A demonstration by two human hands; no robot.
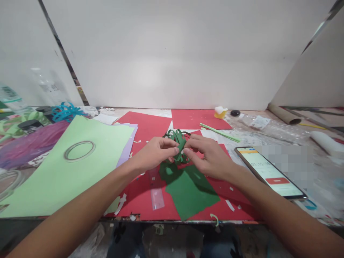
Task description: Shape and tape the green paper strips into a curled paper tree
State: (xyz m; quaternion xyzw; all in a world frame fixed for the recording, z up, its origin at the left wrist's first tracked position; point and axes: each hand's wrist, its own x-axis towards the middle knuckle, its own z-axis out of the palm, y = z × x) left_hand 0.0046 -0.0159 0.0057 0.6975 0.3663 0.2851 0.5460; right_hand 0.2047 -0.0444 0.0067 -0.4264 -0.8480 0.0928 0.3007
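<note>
Both hands meet at a looped ball of dark green paper strips [176, 135] in the middle of the table. My left hand [157, 152] pinches its left side between thumb and fingers. From the right, my right hand [205, 152] has thumb and fingertips closed on a strip of the same ball; a small pale bit shows at those tips. Below the ball lies a torn green paper sheet [192, 191] on top of red paper [134, 206]. A clear plastic ruler [157, 195] rests just left of the green sheet.
A light green sheet [88, 175] with a tape roll [79, 151] on it covers the left. At the right lies a phone [268, 172] showing a timer. Green strips [220, 132], a yellow cup [220, 113] and a cardboard tube [285, 114] sit farther back, before a white panel [172, 53].
</note>
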